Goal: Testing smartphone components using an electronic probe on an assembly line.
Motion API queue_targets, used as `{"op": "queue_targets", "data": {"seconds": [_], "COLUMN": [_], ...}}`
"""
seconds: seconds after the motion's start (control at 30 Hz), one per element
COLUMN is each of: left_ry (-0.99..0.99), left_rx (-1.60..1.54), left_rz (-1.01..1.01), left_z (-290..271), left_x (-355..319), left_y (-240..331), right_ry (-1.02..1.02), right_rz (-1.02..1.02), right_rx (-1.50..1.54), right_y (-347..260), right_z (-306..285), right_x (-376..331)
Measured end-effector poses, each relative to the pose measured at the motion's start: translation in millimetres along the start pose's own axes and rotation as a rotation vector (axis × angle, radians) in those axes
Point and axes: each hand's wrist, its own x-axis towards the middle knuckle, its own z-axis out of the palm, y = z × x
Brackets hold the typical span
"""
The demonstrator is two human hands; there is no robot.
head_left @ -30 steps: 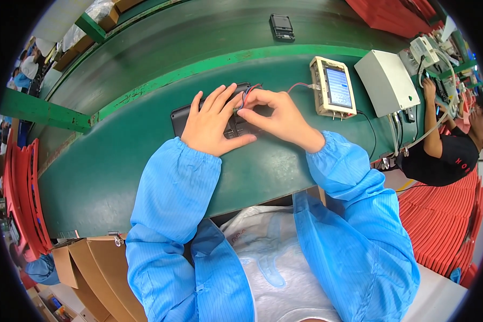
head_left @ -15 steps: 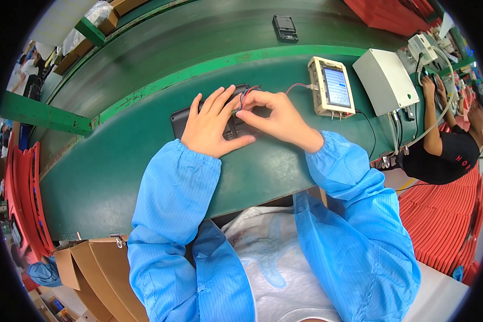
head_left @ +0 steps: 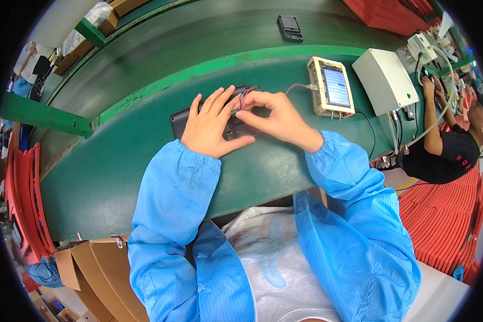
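Note:
My left hand [head_left: 210, 124] lies with fingers spread over a dark, flat, oblong device [head_left: 179, 122] on the green mat, holding nothing. Most of the device is under my hands. My right hand [head_left: 280, 119] is closed, thumb and forefinger pinching a lead of thin red and blue wires [head_left: 242, 98] against the device; the lead's tip is too small to make out. A red wire [head_left: 296, 86] runs from behind my right hand to a cream handheld tester [head_left: 335, 86] with a lit screen, which stands to the right.
A white box [head_left: 383, 80] with cables is right of the tester. Beyond a green rail [head_left: 241, 55], a black device part [head_left: 290, 28] lies on the belt [head_left: 220, 32]. A co-worker [head_left: 445, 150] in black sits at far right, beside stacked red trays [head_left: 440, 214]. A cardboard box [head_left: 99, 268] stands lower left.
The black part on the belt has shifted slightly to the right. A person in the far left background has moved. Both my hands stay where they were.

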Motion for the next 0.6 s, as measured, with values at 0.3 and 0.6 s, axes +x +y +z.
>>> {"op": "queue_targets", "data": {"seconds": [0.3,0.6], "left_ry": [-0.007,-0.001], "left_rx": [-0.002,-0.006], "left_rz": [-0.003,0.000], "left_z": [-0.5,-0.6], "left_x": [0.1,-0.3], "left_y": [0.3,0.2], "right_ry": [-0.072,-0.011], "right_rz": [0.069,-0.001], "right_rx": [-0.014,0.000], "right_y": [-2.4,0.3], "right_z": [-4.4,-0.6], "right_x": [-0.8,0.0]}}
